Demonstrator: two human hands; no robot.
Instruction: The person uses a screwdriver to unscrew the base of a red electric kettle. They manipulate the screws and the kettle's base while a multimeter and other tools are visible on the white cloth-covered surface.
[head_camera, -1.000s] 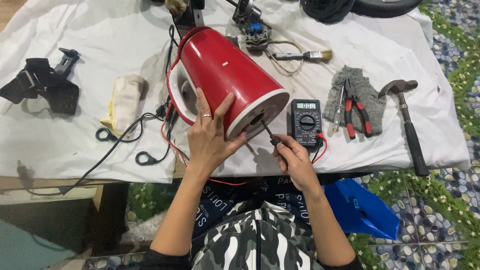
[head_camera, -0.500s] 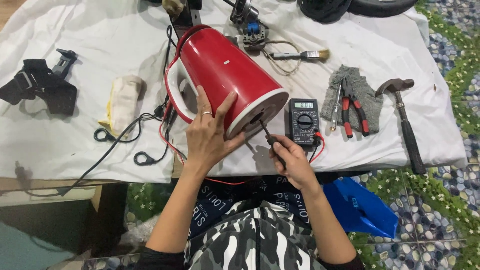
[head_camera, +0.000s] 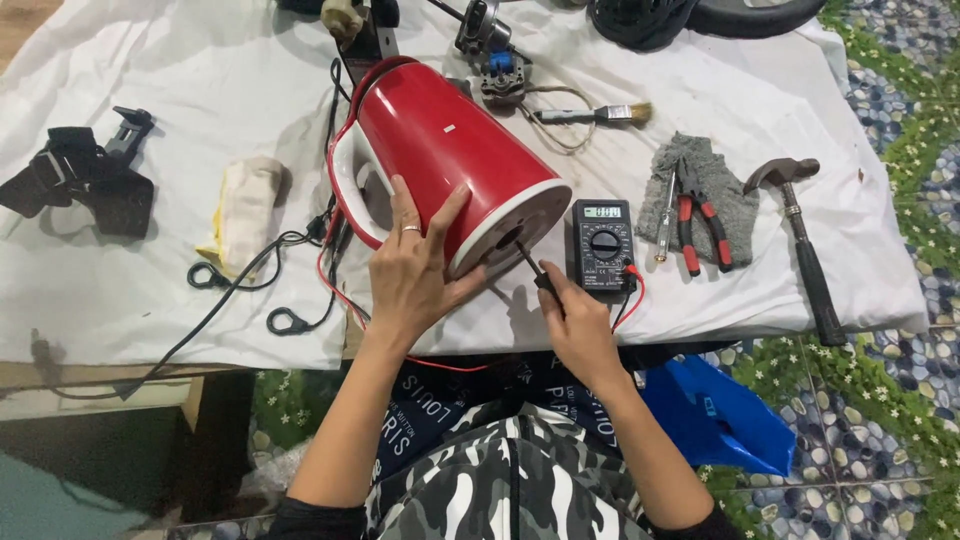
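Observation:
A red electric kettle (head_camera: 450, 150) with a white handle lies on its side on the white cloth, its base turned toward me. My left hand (head_camera: 415, 275) grips the kettle's body near the base and steadies it. My right hand (head_camera: 575, 325) holds a black probe (head_camera: 530, 268) whose tip touches the centre of the kettle's base. A black multimeter (head_camera: 603, 245) with red and black leads lies right beside that hand.
Red-handled pliers (head_camera: 700, 230) lie on grey gloves, with a hammer (head_camera: 805, 255) further right and a paintbrush (head_camera: 600, 115) behind. Black cables (head_camera: 250, 280), a cream rag (head_camera: 240, 210) and black parts (head_camera: 85, 180) sit left. A blue bag (head_camera: 715, 415) is below the table edge.
My right hand has kept the probe at the kettle's base, shifting it only slightly. My left hand stays on the kettle.

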